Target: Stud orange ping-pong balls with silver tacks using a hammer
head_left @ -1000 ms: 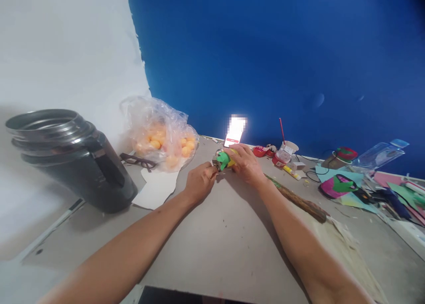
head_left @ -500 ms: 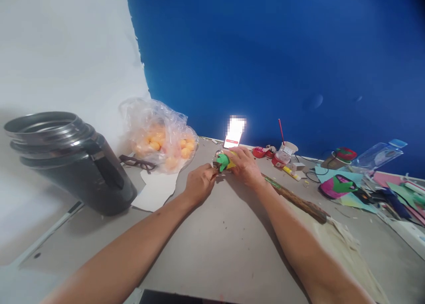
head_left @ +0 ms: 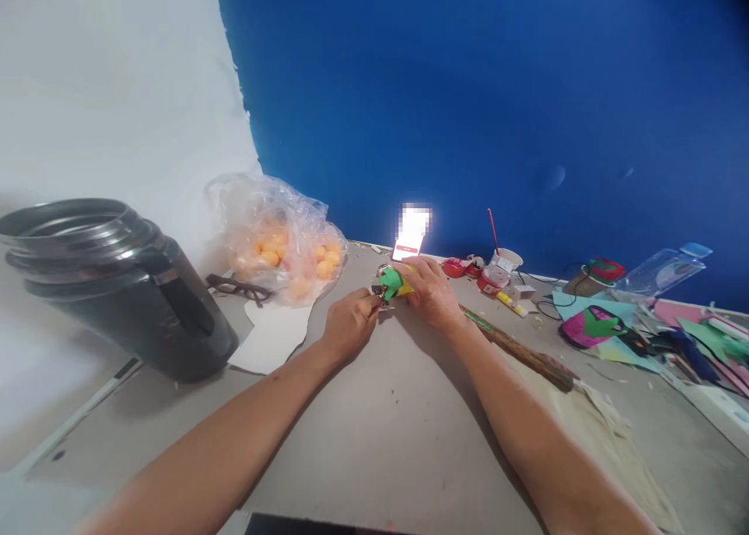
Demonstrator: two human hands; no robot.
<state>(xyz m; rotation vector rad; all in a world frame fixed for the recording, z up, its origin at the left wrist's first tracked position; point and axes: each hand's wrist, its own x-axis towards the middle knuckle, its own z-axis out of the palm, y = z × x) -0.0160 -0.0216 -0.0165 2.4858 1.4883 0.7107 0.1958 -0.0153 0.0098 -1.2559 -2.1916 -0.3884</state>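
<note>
My right hand [head_left: 430,292] is closed around a small yellow craft piece with green paper leaves [head_left: 393,282], holding it just above the grey table [head_left: 374,434]. My left hand [head_left: 349,324] is pinched at the piece's left end, where a small dark metal-looking tool or clip shows; I cannot make out which it is. Both forearms reach in from the bottom of the view.
A large dark jug [head_left: 117,281] lies tilted at the left. Black glasses [head_left: 237,288] and a plastic bag of orange balls [head_left: 281,246] sit behind it. A lit phone [head_left: 413,232], a paper cup [head_left: 503,263], a wooden stick [head_left: 518,352] and coloured paper scraps [head_left: 632,328] crowd the right.
Both hands stay on the craft piece with hardly any motion. The view has shifted slightly, so the things on the table sit a little further left.
</note>
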